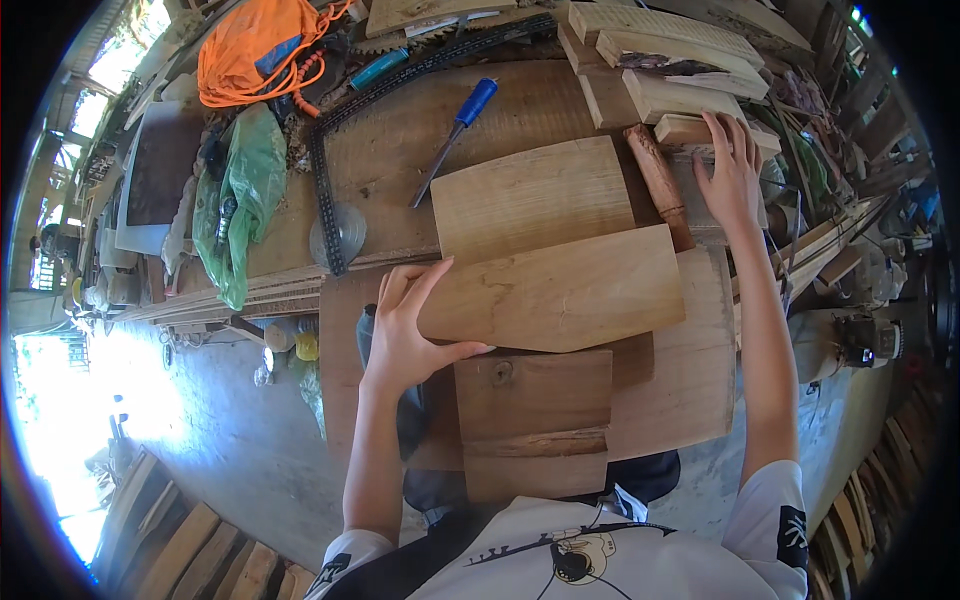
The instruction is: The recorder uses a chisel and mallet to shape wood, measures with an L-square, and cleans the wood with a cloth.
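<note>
My left hand [400, 330] spans the left end of a pale wooden board [560, 292], with its thumb along the near edge and its fingers at the far edge. The board lies partly over another pale board [535, 195]. At the far right, my right hand [732, 180] is on a short wooden block [690, 132] in a stack of cut timber. Its fingers reach over the top of the block and the thumb rests at the near side. A round reddish-brown stick [656, 180] lies just left of that hand.
A blue-handled screwdriver [470, 110] lies on the workbench [380, 140], beside a black steel square [322, 190]. An orange bag with cord [250, 60] and a green plastic bag [245, 190] sit at the left. Brown boards [535, 400] lie near my body. Stacked planks [660, 55] stand far right.
</note>
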